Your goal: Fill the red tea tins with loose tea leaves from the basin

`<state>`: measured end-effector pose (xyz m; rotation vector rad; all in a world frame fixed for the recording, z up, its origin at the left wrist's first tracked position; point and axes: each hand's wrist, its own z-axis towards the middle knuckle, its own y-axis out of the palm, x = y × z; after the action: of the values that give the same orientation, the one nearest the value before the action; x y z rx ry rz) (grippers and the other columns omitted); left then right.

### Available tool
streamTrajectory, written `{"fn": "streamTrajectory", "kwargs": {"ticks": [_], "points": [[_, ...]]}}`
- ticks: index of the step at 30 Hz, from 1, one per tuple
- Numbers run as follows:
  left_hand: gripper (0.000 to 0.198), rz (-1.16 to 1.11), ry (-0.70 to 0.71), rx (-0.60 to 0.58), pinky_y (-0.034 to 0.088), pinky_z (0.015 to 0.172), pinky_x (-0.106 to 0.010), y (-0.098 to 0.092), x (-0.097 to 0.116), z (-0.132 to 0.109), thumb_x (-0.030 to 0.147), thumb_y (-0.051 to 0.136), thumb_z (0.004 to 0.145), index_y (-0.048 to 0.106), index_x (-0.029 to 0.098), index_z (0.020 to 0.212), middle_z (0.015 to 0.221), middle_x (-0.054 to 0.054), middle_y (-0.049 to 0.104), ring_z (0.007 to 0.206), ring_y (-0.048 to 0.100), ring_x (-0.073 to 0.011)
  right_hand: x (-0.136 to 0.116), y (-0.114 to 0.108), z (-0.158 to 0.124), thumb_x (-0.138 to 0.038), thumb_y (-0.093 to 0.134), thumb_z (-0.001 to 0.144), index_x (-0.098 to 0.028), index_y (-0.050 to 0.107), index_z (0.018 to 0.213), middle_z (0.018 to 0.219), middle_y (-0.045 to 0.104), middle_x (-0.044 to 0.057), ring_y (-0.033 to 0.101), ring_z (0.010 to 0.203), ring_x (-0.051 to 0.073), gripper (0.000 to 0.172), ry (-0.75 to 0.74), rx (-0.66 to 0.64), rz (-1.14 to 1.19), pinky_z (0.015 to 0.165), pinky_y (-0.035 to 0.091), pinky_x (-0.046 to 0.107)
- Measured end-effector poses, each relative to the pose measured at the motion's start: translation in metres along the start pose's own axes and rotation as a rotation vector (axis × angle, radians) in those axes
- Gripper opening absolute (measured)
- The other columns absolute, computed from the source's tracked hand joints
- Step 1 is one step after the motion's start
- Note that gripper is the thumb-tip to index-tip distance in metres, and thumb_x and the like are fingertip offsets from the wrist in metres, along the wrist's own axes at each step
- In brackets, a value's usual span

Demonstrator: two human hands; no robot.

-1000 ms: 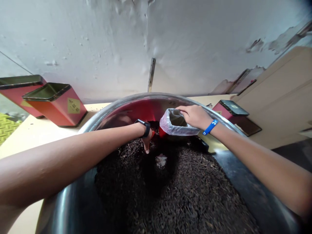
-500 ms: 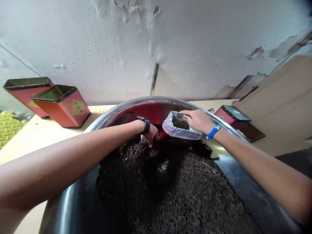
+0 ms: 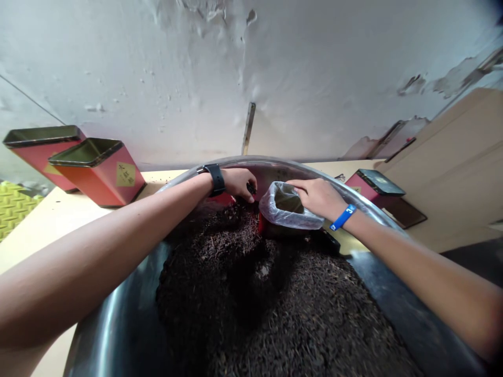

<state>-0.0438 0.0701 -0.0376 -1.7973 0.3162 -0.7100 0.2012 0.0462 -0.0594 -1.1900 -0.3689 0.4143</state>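
Observation:
My left hand, with a black watch on the wrist, is raised just left of a tin. Its fingers are curled round a pinch of dark tea leaves. My right hand, with a blue wristband, grips the right rim of the tin through its clear plastic bag. The bag is folded over the tin's mouth and covers most of its walls; a bit of red shows below. The tin stands in the heap of loose tea leaves inside a large metal basin.
Two open pink-red tins with yellow labels stand on the table to the left. Another tin is at the right, beyond the basin rim. A peeling wall rises behind, and cardboard leans at the right.
My left hand has lifted out of the tea heap with leaves in its fingers and turned toward the tin's mouth. The lined tin sits slightly further left, still held by my right hand.

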Motion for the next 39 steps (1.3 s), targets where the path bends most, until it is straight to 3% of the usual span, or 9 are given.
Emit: {"fn": "streamTrajectory", "kwargs": {"ticks": [4,7,13,18,24,39], "points": [[0.040,-0.083,-0.017,0.207,0.043,0.067,-0.023,-0.003,0.007,-0.002,0.033,0.063,0.069,0.061,0.014,0.104,0.087,-0.004,0.067,0.074,0.058,-0.0137,-0.003,0.002,-0.001,-0.025,0.038,0.084,-0.030,0.061,0.112,0.102,0.067,0.002,0.062,0.090,0.023,0.037,0.012,0.017,-0.006,0.075,0.046,0.036],[0.040,-0.138,0.087,0.379,0.043,0.071,-0.024,-0.003,0.013,-0.003,0.034,0.065,0.067,0.061,0.015,0.102,0.094,-0.005,0.065,0.081,0.057,-0.0149,-0.003,0.003,0.000,-0.025,0.039,0.084,-0.029,0.061,0.114,0.103,0.067,0.003,0.062,0.089,0.023,0.037,0.037,0.020,-0.006,0.075,0.046,0.037],[0.036,-0.301,0.268,0.531,0.043,0.077,-0.025,0.004,0.039,-0.007,0.031,0.060,0.073,0.057,0.015,0.105,0.098,-0.003,0.064,0.086,0.056,-0.0135,-0.005,0.001,0.000,-0.027,0.038,0.086,-0.031,0.058,0.116,0.094,0.069,0.005,0.064,0.084,0.023,0.037,0.076,-0.025,0.011,0.069,0.044,0.034],[0.032,-0.276,0.344,0.498,0.042,0.081,-0.025,0.015,0.048,-0.006,0.024,0.060,0.073,0.058,0.018,0.104,0.100,-0.001,0.063,0.092,0.056,-0.0136,-0.005,-0.001,-0.001,-0.030,0.036,0.088,-0.031,0.057,0.117,0.095,0.069,0.005,0.063,0.082,0.023,0.036,0.017,-0.014,0.012,0.064,0.041,0.031],[0.035,-0.266,0.313,0.488,0.041,0.086,-0.026,0.017,0.045,-0.004,0.019,0.059,0.071,0.060,0.020,0.106,0.104,-0.001,0.063,0.096,0.055,-0.0148,-0.004,-0.001,0.000,-0.038,0.035,0.089,-0.031,0.059,0.115,0.093,0.069,0.004,0.061,0.079,0.022,0.036,0.005,-0.026,0.010,0.061,0.038,0.031],[0.043,-0.233,0.392,0.528,0.041,0.089,-0.025,0.019,0.043,-0.002,0.013,0.056,0.072,0.056,0.017,0.115,0.110,-0.004,0.062,0.102,0.055,-0.0151,-0.001,0.003,0.001,-0.033,0.036,0.088,-0.034,0.058,0.114,0.099,0.068,0.002,0.061,0.088,0.022,0.035,0.034,-0.028,0.065,0.067,0.042,0.033]]}}
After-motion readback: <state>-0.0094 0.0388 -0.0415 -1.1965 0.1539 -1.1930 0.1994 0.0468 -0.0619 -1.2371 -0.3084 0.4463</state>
